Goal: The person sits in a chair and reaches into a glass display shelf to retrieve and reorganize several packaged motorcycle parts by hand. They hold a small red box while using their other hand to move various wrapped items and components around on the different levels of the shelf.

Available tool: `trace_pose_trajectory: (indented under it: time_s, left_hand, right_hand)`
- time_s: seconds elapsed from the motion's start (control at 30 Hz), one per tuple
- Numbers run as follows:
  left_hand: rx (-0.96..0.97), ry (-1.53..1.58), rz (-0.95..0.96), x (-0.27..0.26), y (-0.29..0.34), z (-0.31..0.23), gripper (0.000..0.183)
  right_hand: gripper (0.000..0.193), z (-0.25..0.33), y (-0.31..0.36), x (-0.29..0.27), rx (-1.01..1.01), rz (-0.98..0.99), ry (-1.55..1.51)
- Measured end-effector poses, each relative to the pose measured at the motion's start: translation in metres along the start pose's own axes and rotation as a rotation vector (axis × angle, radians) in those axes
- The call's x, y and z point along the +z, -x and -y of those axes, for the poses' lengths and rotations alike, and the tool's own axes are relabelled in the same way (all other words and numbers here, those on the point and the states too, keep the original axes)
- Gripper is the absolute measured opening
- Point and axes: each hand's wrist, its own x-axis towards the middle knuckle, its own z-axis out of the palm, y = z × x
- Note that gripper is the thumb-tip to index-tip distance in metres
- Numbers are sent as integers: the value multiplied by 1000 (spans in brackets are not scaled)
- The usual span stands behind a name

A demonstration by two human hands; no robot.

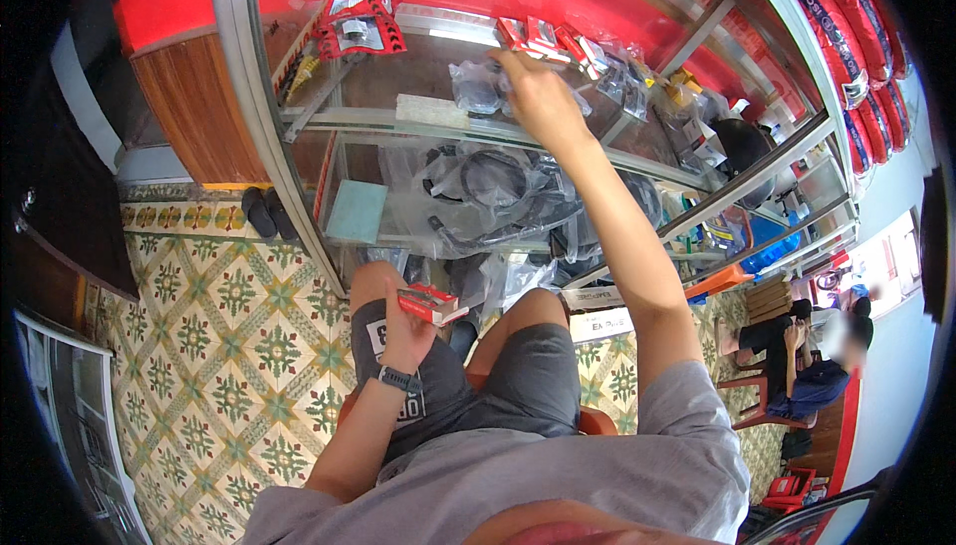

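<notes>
I sit facing a glass display cabinet with glass shelves. My left hand rests over my left knee and holds a small red and white box. My right hand reaches up to the upper glass shelf and touches a row of red and white packets there. Clear plastic bags with dark parts lie just left of that hand. Whether its fingers grip a packet is hidden by the back of the hand.
Red blister packs lie further left on the top shelf. Bagged black cables fill the lower shelf. Black sandals stand on the patterned tile floor. A person sits on a red chair at right. Wrapped tyres hang above.
</notes>
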Motion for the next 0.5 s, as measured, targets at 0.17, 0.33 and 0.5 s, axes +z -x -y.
trace_pose_trajectory:
  time_s: [0.17,0.33,0.5]
  left_hand:
    - [-16,-14,115,7,6,-8,71]
    - [-17,123,166,11,12,-16,75]
    - [-87,10,98,-3,10,0,72]
  right_hand:
    - [45,9,-11,14,38,180,-3]
    - [56,80,27,-1,-360,0,-159]
    - [47,137,125,15,-548,465,-345]
